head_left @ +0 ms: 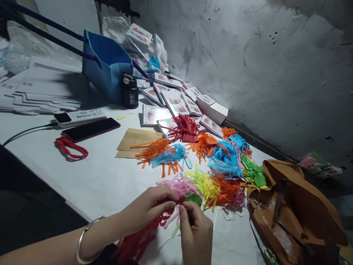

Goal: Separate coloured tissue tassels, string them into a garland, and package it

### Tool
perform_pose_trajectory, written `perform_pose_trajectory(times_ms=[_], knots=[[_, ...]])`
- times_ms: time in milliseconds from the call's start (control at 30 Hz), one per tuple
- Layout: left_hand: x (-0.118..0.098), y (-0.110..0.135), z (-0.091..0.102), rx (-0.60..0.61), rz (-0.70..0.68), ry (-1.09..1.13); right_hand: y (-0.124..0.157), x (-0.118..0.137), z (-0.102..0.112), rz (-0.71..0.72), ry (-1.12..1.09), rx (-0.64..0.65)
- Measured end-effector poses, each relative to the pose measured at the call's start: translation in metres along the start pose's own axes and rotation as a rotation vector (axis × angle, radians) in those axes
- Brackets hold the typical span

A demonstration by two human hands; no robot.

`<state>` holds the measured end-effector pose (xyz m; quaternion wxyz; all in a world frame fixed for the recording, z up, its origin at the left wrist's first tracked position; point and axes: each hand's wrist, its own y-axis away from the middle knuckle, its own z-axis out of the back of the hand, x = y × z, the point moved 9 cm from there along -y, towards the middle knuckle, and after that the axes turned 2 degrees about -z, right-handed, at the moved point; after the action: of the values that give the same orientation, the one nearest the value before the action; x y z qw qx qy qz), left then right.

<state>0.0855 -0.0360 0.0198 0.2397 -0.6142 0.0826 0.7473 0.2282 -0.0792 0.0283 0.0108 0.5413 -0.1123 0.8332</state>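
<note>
Thumb and fingers of my left hand are pinched together on a red paper tassel, whose strips hang toward the table's front edge. My right hand is closed beside it with its fingertips at the tassel's top; what exactly it pinches, perhaps a thin white string, is hidden. Just beyond my fingers lie a pink tassel and a yellow tassel. Farther off are orange tassels, blue tassels, a green tassel and another dark red tassel.
Several boxes with coloured tassel pictures pile up by the wall. A blue bag, black bottle, phone, power bank and brown envelope occupy the left and middle. A brown bag stands at right.
</note>
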Motion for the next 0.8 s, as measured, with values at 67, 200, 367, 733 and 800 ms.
perform_pose_trajectory(times_ms=[67, 200, 367, 733, 800], knots=[[-0.008, 0.001, 0.000, 0.012, -0.068, -0.089, -0.002, -0.016, -0.006, -0.136, -0.127, 0.054], [-0.022, 0.000, -0.006, 0.079, -0.226, -0.174, -0.002, -0.040, -0.029, -0.315, -0.365, 0.220], [-0.019, 0.002, -0.019, 0.117, -0.363, -0.304, -0.018, -0.033, -0.009, -0.058, -0.225, 0.032], [0.005, -0.129, 0.047, 0.015, -0.130, -0.759, -0.019, -0.066, 0.032, -0.150, -0.871, -0.321], [0.016, -0.169, 0.067, -0.060, -0.056, -0.807, -0.014, -0.066, 0.024, -0.176, -0.820, -0.308]])
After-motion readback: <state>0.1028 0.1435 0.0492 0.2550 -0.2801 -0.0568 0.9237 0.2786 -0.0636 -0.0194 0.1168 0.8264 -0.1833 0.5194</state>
